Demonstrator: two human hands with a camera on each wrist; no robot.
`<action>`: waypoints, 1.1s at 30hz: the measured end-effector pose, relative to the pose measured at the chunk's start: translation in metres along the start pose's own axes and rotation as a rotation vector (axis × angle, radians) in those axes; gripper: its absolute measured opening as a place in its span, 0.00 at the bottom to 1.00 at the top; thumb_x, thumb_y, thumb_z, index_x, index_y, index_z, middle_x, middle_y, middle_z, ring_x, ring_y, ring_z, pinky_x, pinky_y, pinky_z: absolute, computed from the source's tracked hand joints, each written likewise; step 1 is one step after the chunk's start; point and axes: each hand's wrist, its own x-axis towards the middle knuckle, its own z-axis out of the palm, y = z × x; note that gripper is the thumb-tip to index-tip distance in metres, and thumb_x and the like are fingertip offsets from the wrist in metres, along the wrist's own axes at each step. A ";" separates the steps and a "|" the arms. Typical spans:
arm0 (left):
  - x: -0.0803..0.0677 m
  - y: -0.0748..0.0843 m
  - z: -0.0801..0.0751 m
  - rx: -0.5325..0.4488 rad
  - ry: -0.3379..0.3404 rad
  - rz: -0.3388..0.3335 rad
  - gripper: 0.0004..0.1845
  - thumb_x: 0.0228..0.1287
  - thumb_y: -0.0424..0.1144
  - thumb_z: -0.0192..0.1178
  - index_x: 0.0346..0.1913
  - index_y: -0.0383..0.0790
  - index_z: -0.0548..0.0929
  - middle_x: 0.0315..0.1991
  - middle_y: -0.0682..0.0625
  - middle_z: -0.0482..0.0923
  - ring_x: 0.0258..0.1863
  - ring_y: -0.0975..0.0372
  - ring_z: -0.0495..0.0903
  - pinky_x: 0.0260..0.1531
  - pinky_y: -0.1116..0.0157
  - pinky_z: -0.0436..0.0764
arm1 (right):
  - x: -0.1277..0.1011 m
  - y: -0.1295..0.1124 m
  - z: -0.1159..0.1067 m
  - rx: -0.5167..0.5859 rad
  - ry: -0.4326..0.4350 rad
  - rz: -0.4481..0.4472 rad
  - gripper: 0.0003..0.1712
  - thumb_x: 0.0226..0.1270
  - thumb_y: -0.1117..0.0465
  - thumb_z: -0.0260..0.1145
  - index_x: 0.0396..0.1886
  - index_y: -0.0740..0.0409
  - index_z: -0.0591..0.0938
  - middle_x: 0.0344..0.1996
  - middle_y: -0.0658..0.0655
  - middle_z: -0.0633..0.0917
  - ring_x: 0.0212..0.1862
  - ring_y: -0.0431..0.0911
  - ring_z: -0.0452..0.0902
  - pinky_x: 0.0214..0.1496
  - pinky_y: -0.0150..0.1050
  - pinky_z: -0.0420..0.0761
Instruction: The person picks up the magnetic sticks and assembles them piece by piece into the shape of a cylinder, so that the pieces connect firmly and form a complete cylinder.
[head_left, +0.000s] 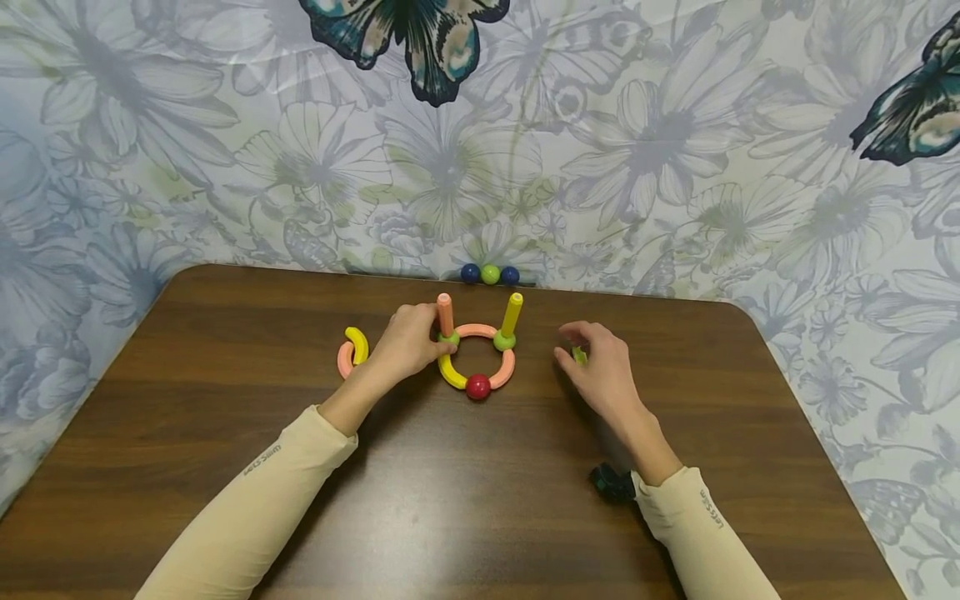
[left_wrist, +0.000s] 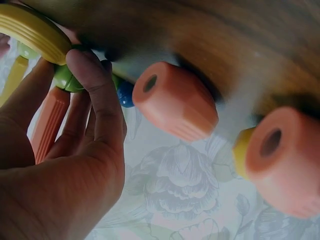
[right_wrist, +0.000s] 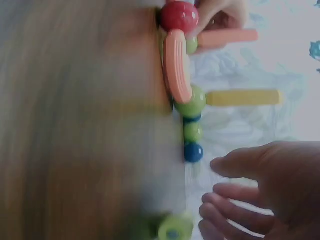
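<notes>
A ring of curved salmon and yellow sticks (head_left: pixel 452 374), joined by balls, lies mid-table, with a red ball (head_left: pixel 478 387) at its near side. A salmon rod (head_left: pixel 446 313) and a yellow rod (head_left: pixel 512 314) stand upright from two green balls. My left hand (head_left: pixel 408 342) pinches the left green ball (left_wrist: pixel 65 77) between thumb and fingers, at the foot of the salmon rod. To the ring's right, my right hand (head_left: pixel 603 367) hovers with fingers spread apart over light green pieces (right_wrist: pixel 175 227), which lie by the fingertips.
Left of my left hand lie loose curved sticks, one yellow (head_left: pixel 357 344) and salmon ones (head_left: pixel 345 358). Two blue balls and a green ball (head_left: pixel 490 275) line the back edge of the brown table (head_left: pixel 450 500). Behind rises a flower-patterned wall covering (head_left: pixel 675 167).
</notes>
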 end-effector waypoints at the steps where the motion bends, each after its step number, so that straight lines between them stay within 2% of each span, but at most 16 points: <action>1: 0.000 0.000 0.000 0.001 0.003 -0.005 0.11 0.60 0.38 0.79 0.39 0.38 0.86 0.32 0.45 0.83 0.33 0.54 0.79 0.36 0.59 0.77 | -0.001 0.003 -0.002 -0.018 -0.005 0.021 0.16 0.69 0.62 0.75 0.53 0.65 0.86 0.45 0.63 0.88 0.47 0.58 0.84 0.54 0.55 0.82; 5: 0.000 0.000 -0.001 0.002 0.007 -0.011 0.12 0.60 0.39 0.79 0.38 0.38 0.85 0.33 0.44 0.84 0.33 0.54 0.80 0.36 0.58 0.78 | -0.006 0.012 -0.011 -0.058 -0.042 0.116 0.19 0.68 0.60 0.76 0.53 0.66 0.85 0.42 0.63 0.86 0.44 0.57 0.82 0.51 0.53 0.80; 9: 0.000 0.000 -0.002 -0.005 0.002 -0.020 0.13 0.59 0.40 0.80 0.36 0.38 0.85 0.33 0.45 0.84 0.35 0.53 0.81 0.38 0.56 0.80 | -0.013 0.017 -0.018 -0.097 -0.098 0.204 0.24 0.67 0.56 0.78 0.54 0.67 0.82 0.39 0.61 0.85 0.41 0.53 0.82 0.46 0.50 0.82; 13: 0.000 0.001 -0.001 -0.011 -0.010 -0.033 0.12 0.58 0.41 0.80 0.35 0.40 0.86 0.34 0.46 0.85 0.39 0.52 0.82 0.42 0.54 0.81 | -0.016 0.019 -0.022 -0.135 -0.141 0.236 0.22 0.66 0.55 0.78 0.50 0.66 0.82 0.34 0.58 0.86 0.35 0.49 0.82 0.40 0.47 0.83; 19: 0.000 0.001 0.000 -0.011 -0.015 -0.029 0.13 0.59 0.41 0.80 0.36 0.40 0.85 0.34 0.46 0.85 0.39 0.52 0.82 0.43 0.54 0.82 | -0.017 0.020 -0.021 -0.148 -0.137 0.195 0.13 0.64 0.59 0.79 0.39 0.62 0.86 0.30 0.55 0.87 0.33 0.47 0.82 0.38 0.44 0.81; 23: -0.001 0.000 0.000 -0.016 -0.018 -0.025 0.13 0.59 0.41 0.80 0.37 0.39 0.85 0.35 0.46 0.86 0.40 0.52 0.83 0.43 0.54 0.82 | -0.015 0.016 -0.018 -0.115 -0.103 0.148 0.10 0.63 0.60 0.78 0.37 0.61 0.88 0.29 0.54 0.87 0.32 0.45 0.81 0.37 0.41 0.79; 28: -0.001 0.000 0.001 -0.016 -0.023 -0.008 0.14 0.59 0.40 0.80 0.38 0.39 0.84 0.36 0.44 0.85 0.39 0.52 0.82 0.43 0.54 0.81 | -0.008 0.000 -0.015 0.007 -0.027 0.058 0.10 0.64 0.61 0.77 0.41 0.60 0.89 0.33 0.55 0.89 0.34 0.46 0.85 0.39 0.42 0.87; 33: 0.000 -0.002 0.001 -0.005 -0.031 0.007 0.14 0.60 0.40 0.79 0.37 0.40 0.82 0.36 0.44 0.85 0.38 0.53 0.81 0.41 0.56 0.80 | -0.003 -0.020 -0.010 0.164 -0.012 0.018 0.12 0.68 0.60 0.77 0.47 0.57 0.88 0.39 0.55 0.91 0.40 0.47 0.89 0.43 0.42 0.90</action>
